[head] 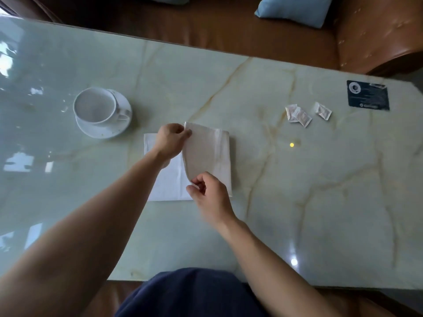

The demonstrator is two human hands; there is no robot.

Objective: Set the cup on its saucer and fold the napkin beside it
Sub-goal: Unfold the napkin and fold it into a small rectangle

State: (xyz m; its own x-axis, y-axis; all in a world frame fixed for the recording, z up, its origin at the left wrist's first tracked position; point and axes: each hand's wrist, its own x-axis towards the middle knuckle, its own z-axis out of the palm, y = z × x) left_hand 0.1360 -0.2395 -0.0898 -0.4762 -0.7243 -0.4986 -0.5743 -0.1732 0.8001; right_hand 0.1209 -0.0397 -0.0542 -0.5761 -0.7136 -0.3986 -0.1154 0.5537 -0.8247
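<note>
A white cup (96, 105) stands upright and empty on its white saucer (107, 131) at the left of the table, handle pointing right. To its right lies a white napkin (169, 181), one half lifted and curling over toward the left. My left hand (170, 140) pinches the far corner of the raised flap. My right hand (209, 195) pinches its near corner. Part of the flat layer is hidden under my left hand and wrist.
The table is pale green marble (297, 202). Three small sachets (298, 115) lie at the right, with a dark printed card (368, 95) beyond them. A brown leather seat (229, 26) with a blue cushion (295, 9) runs along the far edge.
</note>
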